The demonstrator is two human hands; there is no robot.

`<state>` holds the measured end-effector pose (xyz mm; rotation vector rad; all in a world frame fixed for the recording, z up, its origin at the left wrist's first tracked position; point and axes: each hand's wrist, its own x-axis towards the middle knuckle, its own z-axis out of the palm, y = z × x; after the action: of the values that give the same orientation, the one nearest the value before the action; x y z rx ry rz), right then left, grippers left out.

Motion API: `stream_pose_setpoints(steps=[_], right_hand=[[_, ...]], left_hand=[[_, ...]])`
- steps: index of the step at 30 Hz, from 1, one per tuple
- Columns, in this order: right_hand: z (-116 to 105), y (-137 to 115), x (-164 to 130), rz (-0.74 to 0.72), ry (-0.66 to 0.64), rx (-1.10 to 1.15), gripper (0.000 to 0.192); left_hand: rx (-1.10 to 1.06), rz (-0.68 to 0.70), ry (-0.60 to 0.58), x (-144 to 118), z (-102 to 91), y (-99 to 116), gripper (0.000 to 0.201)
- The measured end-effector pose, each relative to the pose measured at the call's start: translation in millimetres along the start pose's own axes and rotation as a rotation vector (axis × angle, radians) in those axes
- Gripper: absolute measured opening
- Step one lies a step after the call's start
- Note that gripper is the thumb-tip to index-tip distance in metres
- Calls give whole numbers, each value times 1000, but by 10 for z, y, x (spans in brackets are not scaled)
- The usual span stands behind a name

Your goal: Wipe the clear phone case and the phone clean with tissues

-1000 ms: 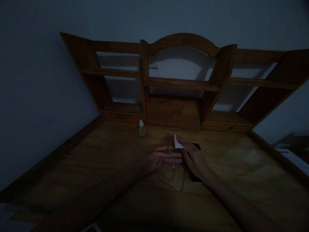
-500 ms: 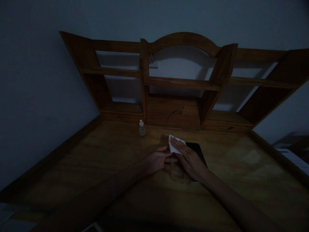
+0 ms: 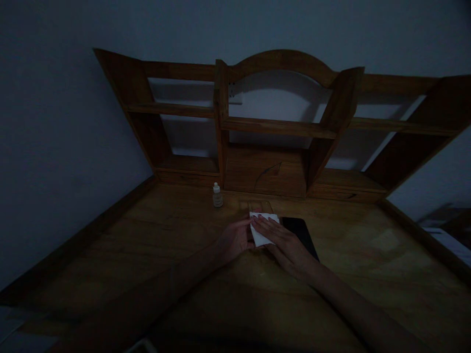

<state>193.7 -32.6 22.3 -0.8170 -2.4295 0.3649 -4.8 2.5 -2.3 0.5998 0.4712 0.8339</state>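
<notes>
Apparently, wiping is begun but unfinished: a clear case (image 3: 262, 205) is held by the left hand (image 3: 235, 240), tissue (image 3: 259, 238) is pressed to it by the right hand (image 3: 289, 247), and a phone (image 3: 300, 233) is seen uncased, just right.

From the centre of my view I see a brown shelf unit (image 3: 281, 127) with an arched top at twelve o'clock, a socket (image 3: 235, 93) on the wall (image 3: 235, 24) behind it. A small white-capped bottle (image 3: 217, 197) stands upright on the wooden worktop (image 3: 368, 245), near centre toward eight. Something pale (image 3: 447, 245), too dim to name, shows between three and four.
</notes>
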Motion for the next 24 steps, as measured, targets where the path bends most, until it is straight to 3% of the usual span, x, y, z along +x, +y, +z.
stream_pose_setpoints(steps=[6,12,19,24], right_hand=[[-13,-25,3,7,-52,-24,62],[-27,-45,4,-21,-61,-48,63],[22,-22,-22,-30,-19,-74,56],[58,31,-38,-59,-11,-59,55]], left_hand=[[70,40,48,-5,-1,-18,40],[92,72,61,4,1,-31,38],[135,136,133,-24,110,-21,39],[184,175,157,2,68,-35,43]])
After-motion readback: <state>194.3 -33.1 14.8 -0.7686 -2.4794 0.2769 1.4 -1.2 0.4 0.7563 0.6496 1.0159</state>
